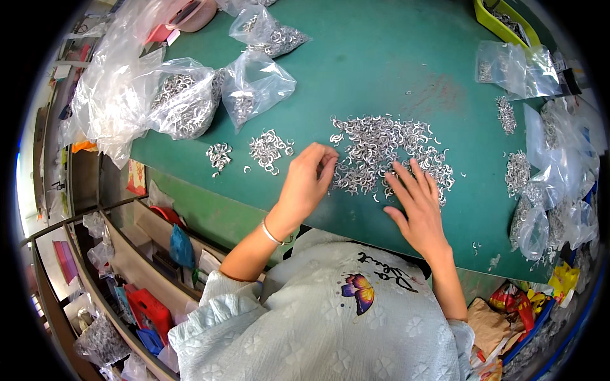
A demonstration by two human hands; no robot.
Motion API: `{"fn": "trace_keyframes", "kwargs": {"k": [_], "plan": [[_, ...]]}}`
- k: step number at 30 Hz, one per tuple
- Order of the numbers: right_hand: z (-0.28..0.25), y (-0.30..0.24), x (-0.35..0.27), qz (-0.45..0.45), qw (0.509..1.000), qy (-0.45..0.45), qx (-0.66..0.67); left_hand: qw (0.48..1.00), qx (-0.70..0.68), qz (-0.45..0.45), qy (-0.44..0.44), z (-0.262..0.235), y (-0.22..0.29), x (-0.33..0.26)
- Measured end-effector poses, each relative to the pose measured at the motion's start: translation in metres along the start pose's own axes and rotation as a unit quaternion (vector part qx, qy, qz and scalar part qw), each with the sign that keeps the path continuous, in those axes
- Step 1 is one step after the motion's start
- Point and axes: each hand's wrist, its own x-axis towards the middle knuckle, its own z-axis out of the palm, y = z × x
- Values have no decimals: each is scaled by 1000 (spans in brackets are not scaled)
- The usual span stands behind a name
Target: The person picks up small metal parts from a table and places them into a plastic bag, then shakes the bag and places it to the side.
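So I'm at the green table [394,70] with a big loose pile of little silver hook-shaped metal bits [387,149] spread out right in front of me. My left hand [308,181] sits at the left edge of that pile, fingers curled down onto the bits, fingertips touching the table; I can't tell whether there's actually a piece pinched under there because my own knuckles hide it. There's a thin bracelet [272,233] on that wrist. My right hand [416,203] is flat and open, fingers fanned out, with the tips resting on the lower right part of the same pile, holding nothing. Off to the left of my left hand there are two small separate heaps of the same bits, one closer [270,150] and one a bit further out [219,155], clearly apart from the main pile. Behind those are clear plastic bags, a fat one stuffed with metal rings [184,105] and a smaller one next to it [254,86], plus another bag further back [270,35]. On the right side of the table there are more small heaps [518,171] and a bunch of crumpled clear bags [559,184], and a yellow-green tray [505,22] sits at the far right corner. Below the table edge on my left there's a shelf [127,267] crammed with odds and ends.
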Motion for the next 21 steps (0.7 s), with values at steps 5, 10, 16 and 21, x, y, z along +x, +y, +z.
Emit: {"fn": "trace_keyframes", "kwargs": {"k": [5, 10, 16, 21], "plan": [[-2, 18, -14, -1, 1000, 21, -8, 998, -14, 60, 26, 1, 4, 0], [-6, 23, -27, 50, 994, 96, -3, 960, 182, 158, -140, -1, 17, -19], [-3, 11, -32, 72, 994, -47, -63, 916, 292, 204, -185, 20, 6, -13], [-4, 23, -21, 82, 990, -32, -107, 921, 281, 234, -131, 35, 0, 17]]}}
